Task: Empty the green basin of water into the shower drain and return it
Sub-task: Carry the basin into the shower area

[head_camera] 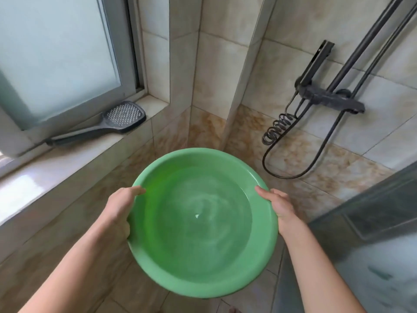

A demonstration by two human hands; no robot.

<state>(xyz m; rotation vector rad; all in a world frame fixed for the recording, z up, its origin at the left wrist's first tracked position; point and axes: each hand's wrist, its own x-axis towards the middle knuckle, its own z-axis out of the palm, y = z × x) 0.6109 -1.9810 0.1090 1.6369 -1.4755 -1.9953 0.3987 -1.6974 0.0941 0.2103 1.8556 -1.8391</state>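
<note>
Basin [266,231], green, round, sits centre-low in frame, held up in the air over the tiled floor [140,288], roughly level. Water [203,220] inside, rippled, w/ a small bright glint near the middle. Left hand [120,210] grips the rim at frame left, thumb on top of the rim, fingers under & out of sight. Right hand [278,203] grips the rim at frame right, same way: thumb over the edge, rest hidden below. Both forearms come in from the bottom corners.

Upper left: frosted window [56,53], sill [74,152] below it w/ a dark shower head [117,119] lying flat on it, handle pointing left. Upper right: black mixer [327,98] on the tiled wall, riser bars going up to the top right corner, coiled hose [278,129] hanging under it, plus a smooth hose looping down near the basin's far rim, not touching. Glass panel [372,222] at right edge. Drain: can't tell where.
</note>
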